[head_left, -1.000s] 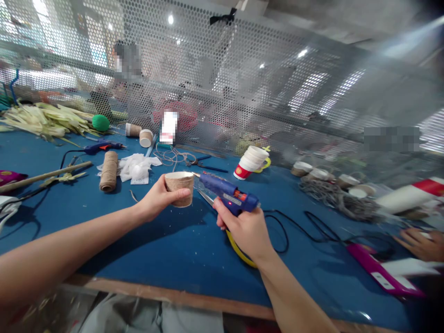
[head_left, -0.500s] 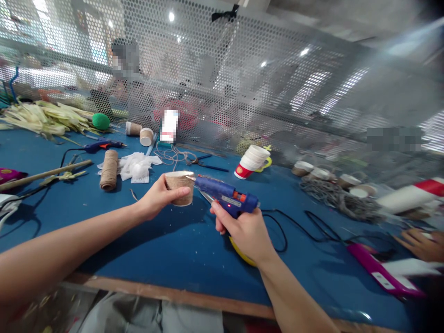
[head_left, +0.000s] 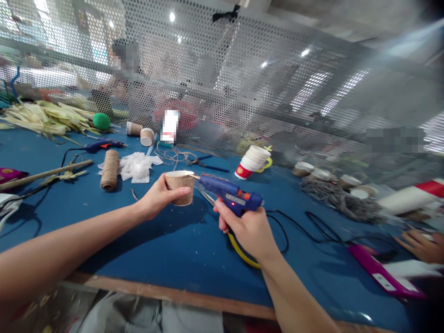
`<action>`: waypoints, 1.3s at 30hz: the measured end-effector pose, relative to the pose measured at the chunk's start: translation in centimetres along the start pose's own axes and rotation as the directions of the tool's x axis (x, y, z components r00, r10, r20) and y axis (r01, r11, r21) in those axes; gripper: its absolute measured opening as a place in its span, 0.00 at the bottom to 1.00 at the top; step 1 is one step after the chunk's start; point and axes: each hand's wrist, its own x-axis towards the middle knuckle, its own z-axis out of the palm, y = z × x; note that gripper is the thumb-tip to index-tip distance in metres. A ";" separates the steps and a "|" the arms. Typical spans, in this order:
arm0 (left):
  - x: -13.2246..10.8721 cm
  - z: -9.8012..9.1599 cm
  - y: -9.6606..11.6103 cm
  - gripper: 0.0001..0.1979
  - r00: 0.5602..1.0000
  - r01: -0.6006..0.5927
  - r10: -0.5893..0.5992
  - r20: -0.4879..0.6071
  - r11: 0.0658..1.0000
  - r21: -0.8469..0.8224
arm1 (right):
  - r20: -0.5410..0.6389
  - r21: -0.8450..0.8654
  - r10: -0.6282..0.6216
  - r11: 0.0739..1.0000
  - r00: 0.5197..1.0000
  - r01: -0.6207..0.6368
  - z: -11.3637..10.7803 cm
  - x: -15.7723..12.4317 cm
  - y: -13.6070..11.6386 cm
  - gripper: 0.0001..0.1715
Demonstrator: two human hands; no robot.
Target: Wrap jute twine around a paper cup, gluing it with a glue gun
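Observation:
My left hand (head_left: 160,200) is closed round a paper cup (head_left: 179,188) wrapped in brown twine, held upright above the table with its white rim showing. My right hand (head_left: 247,226) grips a blue glue gun (head_left: 227,189) with a small red light lit on its side. The gun's nozzle points left and meets the cup's rim at its right side; whether it touches cannot be told. Under the right hand lie yellow-handled scissors (head_left: 243,253), their blades partly hidden. A spool of brown twine (head_left: 110,170) stands left of the cup, near crumpled white material (head_left: 139,167).
Behind the blue table (head_left: 138,259) rises a perforated metal screen (head_left: 222,83). Stacked paper cups (head_left: 252,162) lie tilted at the back. A second glue gun (head_left: 104,144) rests left. A purple power strip (head_left: 385,270) and another person's hand (head_left: 421,245) are at right.
My right hand and the glue gun have shifted slightly right, the nozzle sliding along the cup's rim toward its right edge. The left hand and cup stay nearly in place.

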 end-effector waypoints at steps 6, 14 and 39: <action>0.1 -0.1 -0.3 0.29 1.000 -0.006 0.007 -0.028 0.999 0.033 | -0.026 0.013 -0.037 0.999 0.999 0.038 0.2 0.0 0.0 0.19; 0.0 0.1 0.0 0.27 1.000 0.008 -0.009 -0.010 1.000 -0.027 | -0.049 0.002 -0.029 1.000 0.998 0.029 0.4 0.0 0.2 0.18; 0.1 -0.4 -0.4 0.31 0.998 -0.037 0.047 -0.048 0.983 0.178 | -0.020 0.185 0.132 0.975 0.991 -0.126 -0.6 1.6 1.6 0.17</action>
